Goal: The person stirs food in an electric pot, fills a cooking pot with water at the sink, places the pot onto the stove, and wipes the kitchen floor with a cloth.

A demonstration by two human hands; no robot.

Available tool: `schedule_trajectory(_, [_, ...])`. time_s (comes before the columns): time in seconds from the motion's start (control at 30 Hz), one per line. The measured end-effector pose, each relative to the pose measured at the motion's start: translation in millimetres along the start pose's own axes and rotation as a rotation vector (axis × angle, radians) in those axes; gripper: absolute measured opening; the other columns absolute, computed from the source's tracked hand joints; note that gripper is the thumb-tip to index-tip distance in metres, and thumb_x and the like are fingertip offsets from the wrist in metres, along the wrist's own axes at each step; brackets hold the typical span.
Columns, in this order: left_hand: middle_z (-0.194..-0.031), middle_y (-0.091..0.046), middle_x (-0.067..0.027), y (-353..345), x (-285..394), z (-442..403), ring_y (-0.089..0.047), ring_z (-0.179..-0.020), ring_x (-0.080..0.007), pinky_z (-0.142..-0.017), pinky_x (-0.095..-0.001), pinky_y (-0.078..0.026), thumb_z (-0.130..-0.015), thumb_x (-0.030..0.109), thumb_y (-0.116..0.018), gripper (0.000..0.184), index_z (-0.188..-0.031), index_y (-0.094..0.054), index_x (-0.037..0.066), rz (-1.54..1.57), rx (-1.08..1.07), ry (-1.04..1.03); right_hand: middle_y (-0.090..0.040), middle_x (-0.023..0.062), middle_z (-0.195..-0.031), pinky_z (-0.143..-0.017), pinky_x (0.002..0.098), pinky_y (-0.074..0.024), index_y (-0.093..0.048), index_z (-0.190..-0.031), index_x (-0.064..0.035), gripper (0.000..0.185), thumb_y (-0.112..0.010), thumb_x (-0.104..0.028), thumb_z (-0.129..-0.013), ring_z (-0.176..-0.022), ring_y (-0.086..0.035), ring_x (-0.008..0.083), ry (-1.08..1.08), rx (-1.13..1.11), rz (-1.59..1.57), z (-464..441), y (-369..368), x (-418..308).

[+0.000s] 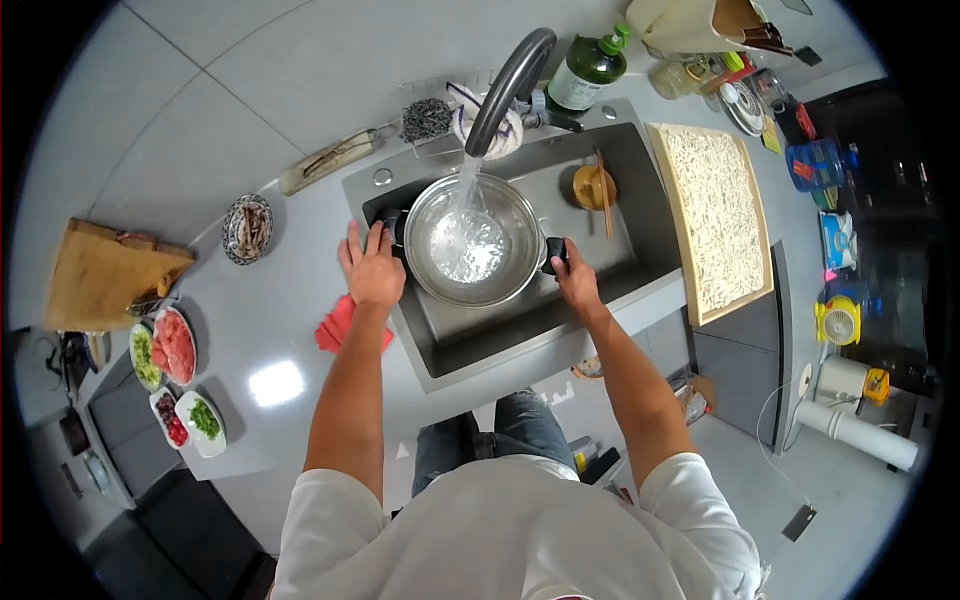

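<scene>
A steel pot sits in the grey sink, with water running into it from the dark curved faucet. My right hand is closed on the pot's black right-hand handle. On the other side, my left hand rests at the sink's left edge with its fingers apart. Its fingertips are beside the left black handle; whether they touch it I cannot tell. A red cloth lies on the counter under my left wrist.
A small yellow-brown bowl with chopsticks stands in the sink's right part. A wooden tray of noodles lies to the right. Behind the sink is a green bottle. Plates of raw meat and chopped greens stand left.
</scene>
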State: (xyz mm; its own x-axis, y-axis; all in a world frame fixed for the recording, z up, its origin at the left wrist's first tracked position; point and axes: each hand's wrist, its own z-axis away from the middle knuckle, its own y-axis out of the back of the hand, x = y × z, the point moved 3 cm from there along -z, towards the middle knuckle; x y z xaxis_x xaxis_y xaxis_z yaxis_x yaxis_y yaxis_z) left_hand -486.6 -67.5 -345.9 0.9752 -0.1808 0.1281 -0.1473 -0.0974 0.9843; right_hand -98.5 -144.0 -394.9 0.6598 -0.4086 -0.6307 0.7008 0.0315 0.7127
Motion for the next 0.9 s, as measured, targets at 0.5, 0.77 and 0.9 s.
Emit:
schedule_trajectory(0.5, [-0.142, -0.054, -0.0022, 1, 1, 1, -0.031, -0.144, -0.0359, -0.117, -0.0539, -0.021, -0.084, 0.018, -0.06, 0.048, -0.132, -0.063, 0.01, -0.008, 0.067, -0.022, -0.067, 0.0293, -0.108, -0.089, 0.0516, -0.0483, -0.046, -0.146, -0.011, 0.052, -0.057, -0.033, -0.1, -0.103, -0.062, 0.0488, -0.09, 0.139, -0.125, -8, -16, 13])
schedule_trajectory(0.77, [-0.132, -0.061, -0.0014, 0, 4, 0, -0.034, -0.143, -0.0353, -0.117, -0.0534, -0.022, -0.095, 0.025, -0.055, 0.044, -0.139, -0.058, 0.016, -0.001, 0.104, -0.006, -0.069, 0.0247, -0.101, -0.072, 0.0464, -0.054, -0.049, -0.146, -0.0172, 0.046, -0.055, -0.03, -0.103, -0.078, -0.069, 0.0377, -0.259, 0.142, -0.253, -13, -12, 11])
schedule_trajectory(0.9, [-0.126, -0.064, -0.0031, -1, 3, 2, -0.035, -0.142, -0.0351, -0.117, -0.0536, -0.022, -0.097, 0.025, -0.055, 0.044, -0.14, -0.057, 0.016, -0.017, 0.086, -0.004, -0.07, 0.0192, -0.093, -0.06, 0.0404, -0.0534, -0.048, -0.147, -0.0168, 0.047, -0.055, -0.031, -0.103, -0.06, -0.064, 0.0275, -0.189, 0.179, -0.331, -21, -18, 21])
